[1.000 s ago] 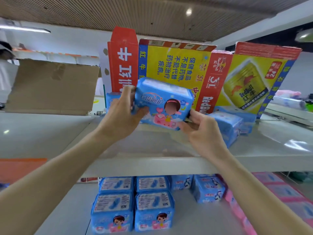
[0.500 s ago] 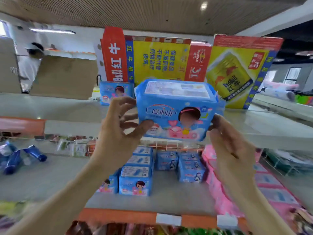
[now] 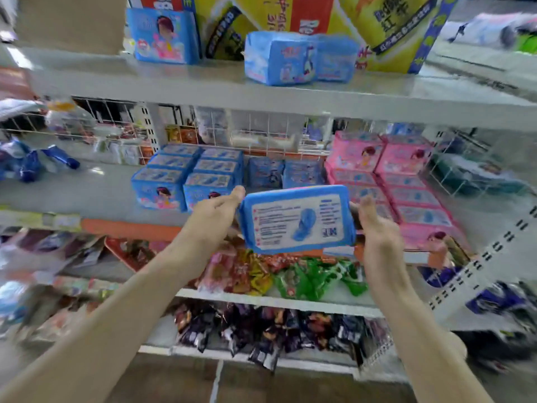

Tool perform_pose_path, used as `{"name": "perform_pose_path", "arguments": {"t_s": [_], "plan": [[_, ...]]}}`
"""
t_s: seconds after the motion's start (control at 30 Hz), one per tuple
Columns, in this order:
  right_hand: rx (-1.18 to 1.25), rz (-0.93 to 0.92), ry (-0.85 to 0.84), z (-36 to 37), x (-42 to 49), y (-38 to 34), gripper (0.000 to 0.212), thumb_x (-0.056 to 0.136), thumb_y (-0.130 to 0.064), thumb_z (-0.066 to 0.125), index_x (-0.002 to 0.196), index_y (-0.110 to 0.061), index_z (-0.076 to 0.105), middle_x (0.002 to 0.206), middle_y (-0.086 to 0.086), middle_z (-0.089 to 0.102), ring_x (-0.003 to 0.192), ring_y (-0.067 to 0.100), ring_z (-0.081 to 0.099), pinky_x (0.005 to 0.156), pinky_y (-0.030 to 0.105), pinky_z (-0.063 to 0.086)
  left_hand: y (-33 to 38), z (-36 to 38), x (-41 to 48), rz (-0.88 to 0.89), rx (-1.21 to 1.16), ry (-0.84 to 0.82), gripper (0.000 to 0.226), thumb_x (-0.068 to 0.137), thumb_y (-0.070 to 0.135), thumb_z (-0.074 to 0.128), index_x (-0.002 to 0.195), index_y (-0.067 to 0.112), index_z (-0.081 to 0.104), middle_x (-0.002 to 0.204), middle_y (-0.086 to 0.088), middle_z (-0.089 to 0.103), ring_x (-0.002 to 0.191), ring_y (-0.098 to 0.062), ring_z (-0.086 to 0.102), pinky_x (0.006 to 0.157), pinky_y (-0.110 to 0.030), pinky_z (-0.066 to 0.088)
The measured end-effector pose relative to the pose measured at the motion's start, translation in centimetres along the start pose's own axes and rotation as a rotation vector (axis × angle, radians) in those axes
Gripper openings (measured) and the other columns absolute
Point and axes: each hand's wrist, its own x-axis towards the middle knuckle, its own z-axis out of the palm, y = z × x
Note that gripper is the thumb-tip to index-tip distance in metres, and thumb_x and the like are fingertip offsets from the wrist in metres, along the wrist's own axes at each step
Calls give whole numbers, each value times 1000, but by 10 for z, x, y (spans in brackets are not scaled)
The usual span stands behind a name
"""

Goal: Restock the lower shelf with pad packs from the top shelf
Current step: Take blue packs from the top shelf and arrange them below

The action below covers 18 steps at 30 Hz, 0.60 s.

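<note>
Grey metal shelving in a shop aisle, backed by a white wire grid (image 3: 261, 132) and crowded with stock, where a person appears to be partway through a restock. Both hands hold a blue soft-plastic pad pack (image 3: 296, 221) in the air in front of the grey metal lower shelf (image 3: 87, 193), about level with its orange price strip (image 3: 125, 229). The left hand (image 3: 213, 212) grips the pack's left end with the thumb along the upper edge, and the right hand (image 3: 374, 225) clasps the right end. The fingers behind the pack are hidden. Its white printed back panel faces the onlooker.

This looks like the carrying step: pack in hand, not yet set down. The next move would seem to call for pushing it forward and level into the gap between the stacked light-blue pad packs (image 3: 186, 175) and the rows of pink pad packs (image 3: 404, 181). That spot lies in front of two darker blue packs (image 3: 284, 173), and the neat rows must not be knocked.

The held pack is a pillowy, round-cornered brick in glossy film, likely light and squashy, so a gentle grip should do. On the grey metal top shelf (image 3: 203, 80), more blue packs (image 3: 296, 58) wait before glossy yellow-and-red cardboard cartons (image 3: 261, 13). Crinkly foil snack bags (image 3: 290, 274) fill the shelves below.
</note>
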Motion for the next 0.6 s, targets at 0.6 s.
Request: {"name": "perform_pose_path", "arguments": {"t_s": [0.6], "plan": [[21, 130, -35, -21, -46, 32, 21, 86, -52, 56, 79, -53, 76, 117, -30, 62, 125, -14, 45, 98, 16, 36, -56, 23, -46, 106, -142, -17, 19, 96, 20, 64, 110, 33, 68, 108, 6, 74, 106, -16, 69, 91, -50, 57]]}}
